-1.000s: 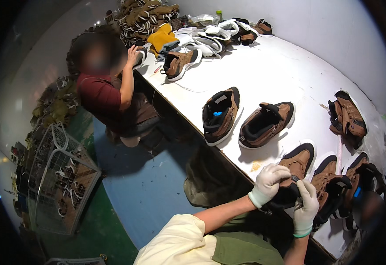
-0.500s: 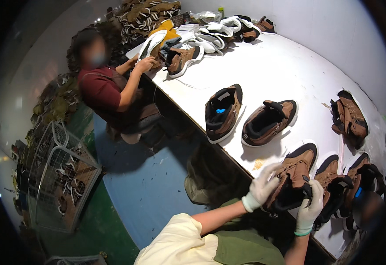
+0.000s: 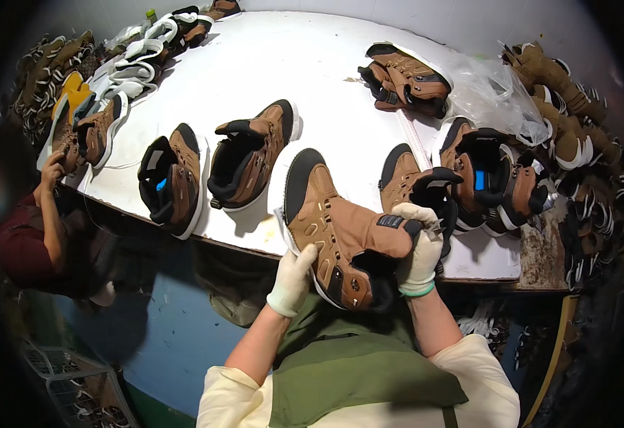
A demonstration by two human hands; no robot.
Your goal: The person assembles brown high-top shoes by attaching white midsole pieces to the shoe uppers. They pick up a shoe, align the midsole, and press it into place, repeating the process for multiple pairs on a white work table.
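Note:
I hold a brown boot (image 3: 340,228) with a black toe cap and a white sole at the near edge of the white table (image 3: 305,64). My left hand (image 3: 294,278), in a white glove, grips its side near the eyelets. Gloved the same way, my right hand (image 3: 419,250) closes on the boot's collar and tongue. The boot lies tilted, toe pointing away from me, partly over the table edge.
Two more brown boots (image 3: 173,178) (image 3: 251,153) lie to the left on the table, several to the right and beyond (image 3: 405,78). A clear plastic bag (image 3: 494,93) lies at the right. Another person (image 3: 34,228) works at the left with soles and boots (image 3: 123,64).
The view has swung left so the table now fills the frame. The boot in my hands has come up off the table edge and closer to me, held in both hands.

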